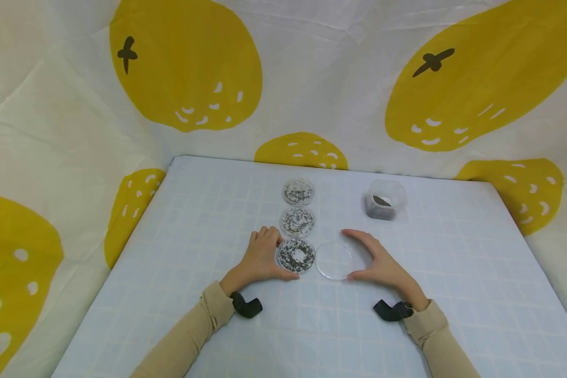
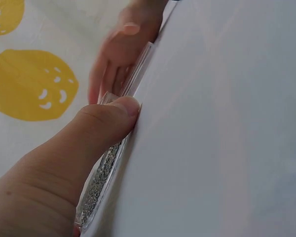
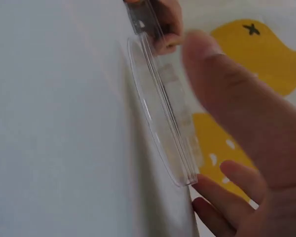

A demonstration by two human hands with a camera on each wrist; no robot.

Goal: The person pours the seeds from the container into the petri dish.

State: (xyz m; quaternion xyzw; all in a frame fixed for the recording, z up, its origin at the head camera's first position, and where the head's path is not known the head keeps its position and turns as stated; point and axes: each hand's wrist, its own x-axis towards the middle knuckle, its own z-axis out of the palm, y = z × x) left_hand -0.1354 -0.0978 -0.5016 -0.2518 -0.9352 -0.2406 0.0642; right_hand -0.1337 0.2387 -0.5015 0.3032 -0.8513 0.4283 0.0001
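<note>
My left hand [image 1: 262, 255] grips a round clear petri dish [image 1: 296, 256] by its sides, thumb at the near edge and fingers round the left. Dark granules fill the dish in a ring, leaving a pale patch in the middle. In the left wrist view the thumb [image 2: 106, 118] presses on its rim. Beside it, to the right, a clear empty lid [image 1: 334, 261] lies flat on the table. Around that lid's right side my right hand [image 1: 382, 262] is spread wide. In the right wrist view its thumb [image 3: 227, 74] stands off from the lid [image 3: 160, 113].
Two more petri dishes with dark granules, a middle one [image 1: 297, 221] and a far one [image 1: 298, 191], stand in a line behind the held dish. At the back right is a clear square tub [image 1: 385, 199] with dark granules. A lemon-print cloth [image 1: 321, 79] hangs behind the table.
</note>
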